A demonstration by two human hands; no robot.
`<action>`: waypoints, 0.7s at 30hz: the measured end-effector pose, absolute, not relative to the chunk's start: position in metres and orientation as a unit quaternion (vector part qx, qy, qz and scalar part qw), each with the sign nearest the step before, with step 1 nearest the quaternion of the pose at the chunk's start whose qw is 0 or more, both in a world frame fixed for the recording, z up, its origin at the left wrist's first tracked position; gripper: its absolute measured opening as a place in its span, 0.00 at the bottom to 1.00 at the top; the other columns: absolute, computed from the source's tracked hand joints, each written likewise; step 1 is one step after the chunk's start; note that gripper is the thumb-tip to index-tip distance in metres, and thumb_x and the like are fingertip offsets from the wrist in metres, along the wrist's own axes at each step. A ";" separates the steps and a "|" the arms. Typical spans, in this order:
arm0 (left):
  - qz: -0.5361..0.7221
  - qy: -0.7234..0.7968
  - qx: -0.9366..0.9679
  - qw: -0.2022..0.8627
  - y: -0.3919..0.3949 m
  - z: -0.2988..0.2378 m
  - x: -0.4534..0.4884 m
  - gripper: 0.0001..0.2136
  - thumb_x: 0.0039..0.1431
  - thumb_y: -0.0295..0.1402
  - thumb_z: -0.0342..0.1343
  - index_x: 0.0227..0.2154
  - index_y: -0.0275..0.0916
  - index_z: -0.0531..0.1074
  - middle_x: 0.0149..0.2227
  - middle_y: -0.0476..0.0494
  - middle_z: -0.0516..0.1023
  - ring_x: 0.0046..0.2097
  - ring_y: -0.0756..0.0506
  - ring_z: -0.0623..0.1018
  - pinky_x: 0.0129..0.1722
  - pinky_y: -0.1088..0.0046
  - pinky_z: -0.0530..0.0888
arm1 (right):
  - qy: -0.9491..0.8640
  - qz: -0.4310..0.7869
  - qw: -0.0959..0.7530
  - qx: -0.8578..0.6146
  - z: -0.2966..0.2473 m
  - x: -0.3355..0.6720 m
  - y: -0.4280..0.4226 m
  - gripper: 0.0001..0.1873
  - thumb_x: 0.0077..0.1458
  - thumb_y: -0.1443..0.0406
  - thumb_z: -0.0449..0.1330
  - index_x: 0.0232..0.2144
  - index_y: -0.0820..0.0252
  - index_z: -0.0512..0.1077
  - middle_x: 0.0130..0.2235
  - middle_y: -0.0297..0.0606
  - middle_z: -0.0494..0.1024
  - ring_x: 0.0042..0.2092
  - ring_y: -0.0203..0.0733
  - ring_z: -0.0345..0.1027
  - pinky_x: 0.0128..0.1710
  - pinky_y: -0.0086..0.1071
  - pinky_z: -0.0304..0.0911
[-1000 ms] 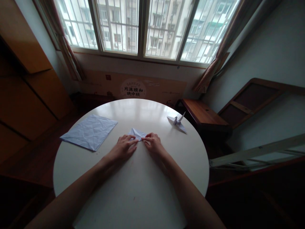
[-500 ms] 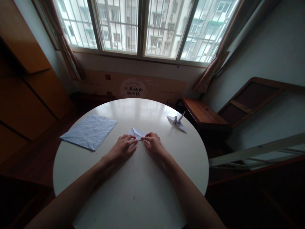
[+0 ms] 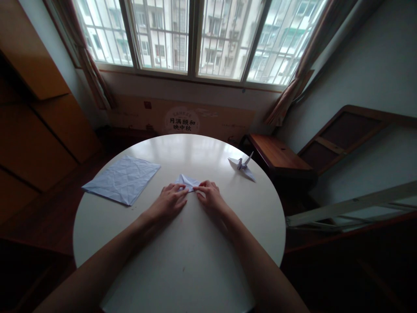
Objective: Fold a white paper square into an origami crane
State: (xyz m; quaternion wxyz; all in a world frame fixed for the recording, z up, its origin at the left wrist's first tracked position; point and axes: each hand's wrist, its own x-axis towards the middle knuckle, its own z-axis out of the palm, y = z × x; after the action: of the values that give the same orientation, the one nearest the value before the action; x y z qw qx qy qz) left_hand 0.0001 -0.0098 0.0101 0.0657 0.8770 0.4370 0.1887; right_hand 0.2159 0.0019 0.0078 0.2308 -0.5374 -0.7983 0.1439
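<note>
In front of me a small folded piece of white paper (image 3: pixel 188 181) lies on the round white table (image 3: pixel 182 243), its creased upper part peaking away from me. My left hand (image 3: pixel 171 199) grips its left side near the front edge, fingers bent over the paper and partly hiding it. At the right side my right hand (image 3: pixel 209 194) holds the paper with the index finger reaching in along the front edge. The thumb sits just below. How firmly each thumb pinches cannot be made out.
Creased sheets of white paper (image 3: pixel 122 180) lie at the table's left. Toward the right edge stands a folded paper crane (image 3: pixel 243 165). Beyond the table are a small wooden stool or bench (image 3: pixel 278 152), orange cabinets (image 3: pixel 48 130) and a barred window (image 3: pixel 221 39).
My left fingers have shifted very slightly on the folded paper. Otherwise the hands, sheets and crane look the same.
</note>
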 end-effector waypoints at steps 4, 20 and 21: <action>0.201 0.432 0.877 0.065 -0.011 0.012 0.000 0.18 0.62 0.37 0.52 0.54 0.47 0.70 0.55 0.41 0.70 0.54 0.38 0.68 0.53 0.56 0.66 | -0.799 0.143 0.233 -0.535 0.007 0.216 0.002 0.18 0.56 0.67 0.60 0.49 0.47 0.75 0.47 0.40 0.72 0.51 0.46 0.60 0.53 0.41 0.54; 0.292 0.377 0.872 0.108 -0.009 0.008 0.005 0.23 0.58 0.24 0.55 0.56 0.47 0.67 0.49 0.43 0.75 0.51 0.43 0.73 0.52 0.61 0.67 | -0.785 0.108 0.312 -0.524 0.009 0.215 0.003 0.18 0.60 0.64 0.56 0.52 0.57 0.73 0.45 0.45 0.72 0.48 0.46 0.63 0.52 0.41 0.59; 0.299 0.367 0.873 0.115 -0.009 0.008 0.005 0.26 0.58 0.23 0.55 0.58 0.47 0.63 0.47 0.44 0.76 0.49 0.44 0.74 0.52 0.62 0.67 | -0.784 0.111 0.318 -0.522 0.009 0.215 0.003 0.17 0.61 0.64 0.55 0.51 0.57 0.73 0.44 0.45 0.72 0.47 0.46 0.63 0.52 0.40 0.59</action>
State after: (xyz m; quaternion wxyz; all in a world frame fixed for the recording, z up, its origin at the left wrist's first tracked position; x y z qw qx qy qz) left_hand 0.0054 -0.0092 0.0082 0.1147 0.8733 0.3667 0.2994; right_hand 0.2147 0.0025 0.0095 0.3185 -0.5217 -0.7836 0.1108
